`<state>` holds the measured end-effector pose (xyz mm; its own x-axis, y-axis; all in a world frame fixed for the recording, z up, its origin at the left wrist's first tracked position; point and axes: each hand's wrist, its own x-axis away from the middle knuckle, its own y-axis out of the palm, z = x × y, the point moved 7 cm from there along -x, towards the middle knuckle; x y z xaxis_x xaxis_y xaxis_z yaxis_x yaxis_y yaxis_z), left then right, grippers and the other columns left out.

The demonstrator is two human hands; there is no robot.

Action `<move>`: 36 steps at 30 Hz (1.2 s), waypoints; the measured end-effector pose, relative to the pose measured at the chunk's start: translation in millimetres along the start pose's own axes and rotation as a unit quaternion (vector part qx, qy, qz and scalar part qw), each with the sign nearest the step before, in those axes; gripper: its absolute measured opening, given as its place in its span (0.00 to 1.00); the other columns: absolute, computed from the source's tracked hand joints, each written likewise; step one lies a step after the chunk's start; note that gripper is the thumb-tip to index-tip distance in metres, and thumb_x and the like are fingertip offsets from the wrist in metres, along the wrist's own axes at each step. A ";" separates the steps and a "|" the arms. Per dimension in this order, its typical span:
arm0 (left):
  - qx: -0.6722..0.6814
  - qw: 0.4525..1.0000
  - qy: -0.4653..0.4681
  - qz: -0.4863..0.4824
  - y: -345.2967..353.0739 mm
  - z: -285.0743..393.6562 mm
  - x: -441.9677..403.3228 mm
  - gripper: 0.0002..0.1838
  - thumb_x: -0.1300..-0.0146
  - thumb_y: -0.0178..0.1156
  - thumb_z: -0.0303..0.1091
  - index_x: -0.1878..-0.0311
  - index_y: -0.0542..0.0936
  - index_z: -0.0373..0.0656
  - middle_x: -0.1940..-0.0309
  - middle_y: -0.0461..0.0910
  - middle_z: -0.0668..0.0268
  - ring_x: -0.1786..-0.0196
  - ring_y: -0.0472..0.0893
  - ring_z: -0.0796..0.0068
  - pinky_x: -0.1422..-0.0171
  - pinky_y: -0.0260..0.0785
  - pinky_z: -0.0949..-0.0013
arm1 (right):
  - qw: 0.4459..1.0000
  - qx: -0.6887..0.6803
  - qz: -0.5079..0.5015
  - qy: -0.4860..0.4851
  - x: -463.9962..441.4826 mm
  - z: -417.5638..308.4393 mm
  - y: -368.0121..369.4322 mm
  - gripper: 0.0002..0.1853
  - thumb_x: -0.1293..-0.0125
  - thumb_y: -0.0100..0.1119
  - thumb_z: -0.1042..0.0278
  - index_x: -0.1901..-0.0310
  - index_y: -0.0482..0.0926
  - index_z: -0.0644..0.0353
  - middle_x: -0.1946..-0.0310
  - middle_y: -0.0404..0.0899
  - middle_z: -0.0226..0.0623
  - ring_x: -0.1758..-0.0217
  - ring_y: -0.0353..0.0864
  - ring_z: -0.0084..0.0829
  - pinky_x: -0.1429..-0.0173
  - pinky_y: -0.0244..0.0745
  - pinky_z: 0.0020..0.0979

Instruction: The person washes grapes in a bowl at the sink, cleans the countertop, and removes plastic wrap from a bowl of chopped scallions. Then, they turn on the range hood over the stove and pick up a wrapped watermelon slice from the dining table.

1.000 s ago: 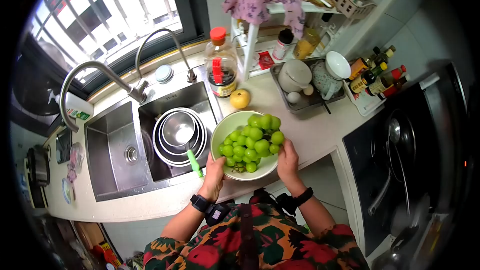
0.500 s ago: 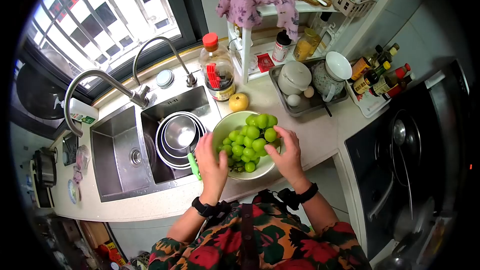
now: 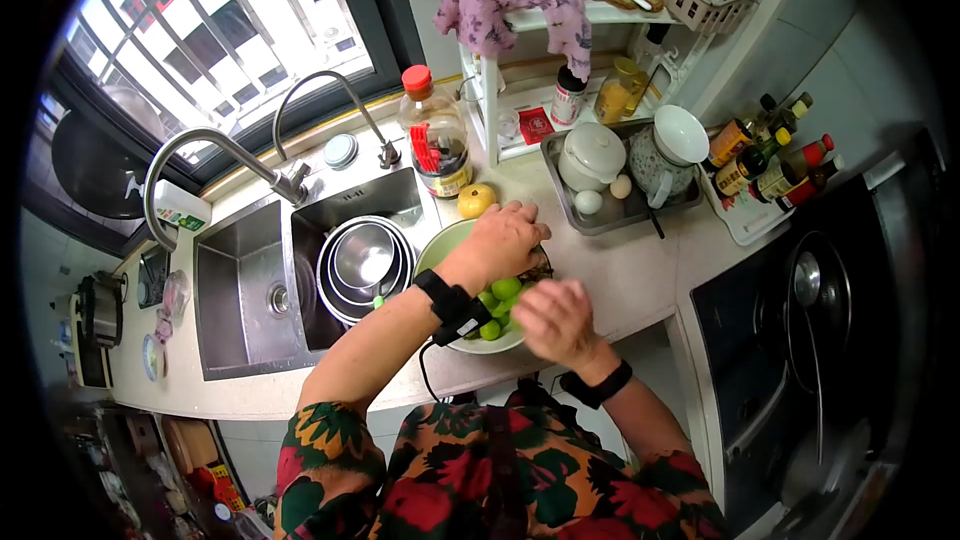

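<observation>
A pale bowl (image 3: 430,252) stands on the counter, largely covered by my forearm and hands. Inside it are green grapes (image 3: 506,288), with a bit of brown stem (image 3: 541,266) showing at the right. My left hand (image 3: 497,243) reaches across the bowl from the left, its fingers curled down and closed by the stem of the bunch; the fingertips are partly hidden. Over the bowl's right front rim, close to the grapes, is my right hand (image 3: 558,322). Motion smears its bent fingers, so what they hold does not show.
Nested metal bowls (image 3: 364,258) sit in the right sink basin. Behind the bowl are a yellow fruit (image 3: 477,201) and a red-capped jar (image 3: 433,135). A grey tray (image 3: 610,222) bears a lidded pot, eggs and a cup. Sauce bottles (image 3: 742,168) and a stove (image 3: 745,340) are right.
My left hand has moved from the bowl's left side across its top to the stem. My right hand has come lower and nearer me. The grapes are now mostly covered.
</observation>
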<state>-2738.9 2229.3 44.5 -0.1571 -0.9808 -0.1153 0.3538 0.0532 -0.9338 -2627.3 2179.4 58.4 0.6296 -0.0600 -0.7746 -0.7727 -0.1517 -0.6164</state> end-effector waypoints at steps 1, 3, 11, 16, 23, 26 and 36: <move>0.004 1.000 -0.020 0.024 -2.1 -3.6 0.4 0.17 0.55 0.62 0.37 0.60 0.75 0.45 0.67 0.70 0.61 0.63 0.71 0.60 0.56 0.66 0.64 | 0.999 -0.029 -0.029 -0.002 -0.7 -10.5 0.1 0.15 0.54 0.56 0.68 0.61 0.69 0.53 0.66 0.68 0.30 0.62 0.68 0.31 0.62 0.60 0.31; 0.008 0.998 -0.032 0.046 -6.8 -3.7 1.0 0.16 0.57 0.63 0.36 0.63 0.74 0.45 0.69 0.68 0.61 0.64 0.71 0.60 0.57 0.66 0.64 | 0.989 -0.043 -0.141 0.020 5.7 -18.5 15.7 0.14 0.53 0.55 0.67 0.61 0.71 0.55 0.67 0.69 0.30 0.63 0.68 0.29 0.63 0.59 0.30; 0.242 0.904 -0.202 0.287 -19.2 -27.2 37.9 0.11 0.59 0.58 0.23 0.69 0.70 0.41 0.68 0.67 0.60 0.67 0.70 0.66 0.64 0.64 0.71 | 0.986 -0.046 -0.018 0.157 -10.6 49.8 -18.3 0.09 0.56 0.58 0.75 0.69 0.75 0.62 0.72 0.74 0.39 0.69 0.74 0.39 0.63 0.70 0.35; 0.345 0.804 -0.262 0.408 -10.2 -45.4 54.6 0.09 0.53 0.56 0.24 0.67 0.69 0.38 0.71 0.69 0.66 0.69 0.68 0.78 0.63 0.62 0.76 | 0.943 0.026 -0.031 0.329 -6.4 203.9 2.5 0.14 0.44 0.49 0.74 0.55 0.70 0.67 0.56 0.70 0.50 0.54 0.70 0.49 0.50 0.66 0.39; 0.336 0.685 -0.467 0.447 32.1 -101.0 128.7 0.10 0.51 0.59 0.30 0.66 0.73 0.36 0.71 0.72 0.64 0.68 0.70 0.76 0.63 0.64 0.75 | 0.910 0.097 -0.172 0.365 -19.9 283.3 42.3 0.14 0.46 0.51 0.70 0.57 0.74 0.63 0.57 0.72 0.49 0.56 0.72 0.47 0.51 0.67 0.40; 0.174 0.799 -0.475 0.326 15.9 -85.5 121.1 0.10 0.51 0.59 0.33 0.66 0.75 0.39 0.69 0.74 0.58 0.66 0.74 0.66 0.60 0.66 0.68 | 0.903 0.085 -0.194 0.373 -27.4 288.3 45.2 0.11 0.49 0.53 0.69 0.63 0.76 0.62 0.61 0.73 0.48 0.59 0.73 0.47 0.54 0.69 0.40; 0.155 0.851 -0.439 0.241 6.0 -68.2 89.2 0.11 0.45 0.53 0.36 0.61 0.77 0.42 0.65 0.76 0.54 0.61 0.74 0.55 0.55 0.66 0.61 | 0.955 -0.076 -0.149 0.246 1.2 162.7 -7.4 0.06 0.57 0.54 0.75 0.74 0.73 0.60 0.74 0.69 0.41 0.70 0.72 0.42 0.67 0.69 0.36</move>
<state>-2813.7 2154.9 5.5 0.7774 -0.6281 -0.0345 0.4303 0.5709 -0.6992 -2633.9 2340.9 38.9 0.8098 -0.4430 -0.3848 -0.5570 -0.3740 -0.7415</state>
